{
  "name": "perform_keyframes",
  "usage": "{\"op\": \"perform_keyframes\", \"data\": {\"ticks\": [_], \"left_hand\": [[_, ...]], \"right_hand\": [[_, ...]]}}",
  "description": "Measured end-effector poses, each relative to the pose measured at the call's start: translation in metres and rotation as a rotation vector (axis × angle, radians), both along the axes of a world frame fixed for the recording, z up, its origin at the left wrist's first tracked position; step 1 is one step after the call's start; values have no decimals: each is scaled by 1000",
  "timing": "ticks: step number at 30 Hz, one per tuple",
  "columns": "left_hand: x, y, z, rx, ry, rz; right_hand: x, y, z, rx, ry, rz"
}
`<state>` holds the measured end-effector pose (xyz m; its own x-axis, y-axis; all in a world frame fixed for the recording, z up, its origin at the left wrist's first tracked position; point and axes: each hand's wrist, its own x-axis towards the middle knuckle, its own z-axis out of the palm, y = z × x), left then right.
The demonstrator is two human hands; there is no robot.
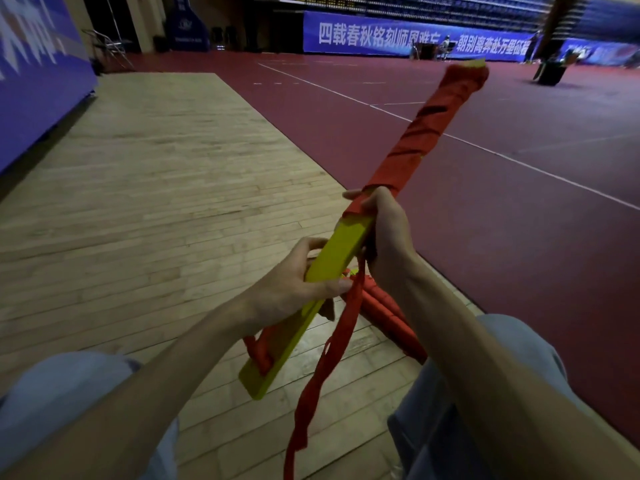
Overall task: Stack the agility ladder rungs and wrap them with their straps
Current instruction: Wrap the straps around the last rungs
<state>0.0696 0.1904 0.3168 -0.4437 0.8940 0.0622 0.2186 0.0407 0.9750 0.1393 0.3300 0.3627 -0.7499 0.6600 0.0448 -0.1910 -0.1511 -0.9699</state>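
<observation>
— Rungs first: where are they?

— Stacked into one yellow bar and held up in the air, tilted. The near end is low, between the person's knees. The far end points up and away to the right. The bar hangs over the right edge of the wooden floor, and its far end reaches out over the red court.

— And the strap?

— It is red and wound round the far half of the bar, almost to the tip. The near half is bare yellow.

— How are the hands holding it?

— The left hand grips the bare part, with its fingers curled over the far edge and its thumb across the near side. The right hand is wrapped round the bar just where the winding ends, with a fingertip showing over the top.

— Is any strap loose?

— Yes. A loose end drops from just under the right hand and hangs past the near end of the bar. I cannot tell whether the right hand pinches it. More bunched strap lies below the hands, by the right knee.
</observation>
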Motion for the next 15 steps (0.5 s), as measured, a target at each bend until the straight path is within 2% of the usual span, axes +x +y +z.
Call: {"op": "perform_keyframes", "data": {"ticks": [3,6,9,11,13,15], "left_hand": [[7,4,1,-24,-40,36],[6,4,-2,-45,-103,32],[0,2,-5,-50,-60,165],[-1,1,-9,-93,120,285],[-1,0,-16,-177,439,381],[0,-1,-22,-261,735,423]], "right_hand": [[2,1,4,-29,117,62],[4,1,5,184,-79,-22],[5,3,2,340,-293,3],[5,0,-4,403,-373,69],[1,-5,-12,473,-419,100],[-2,-9,-14,451,-420,105]]}}
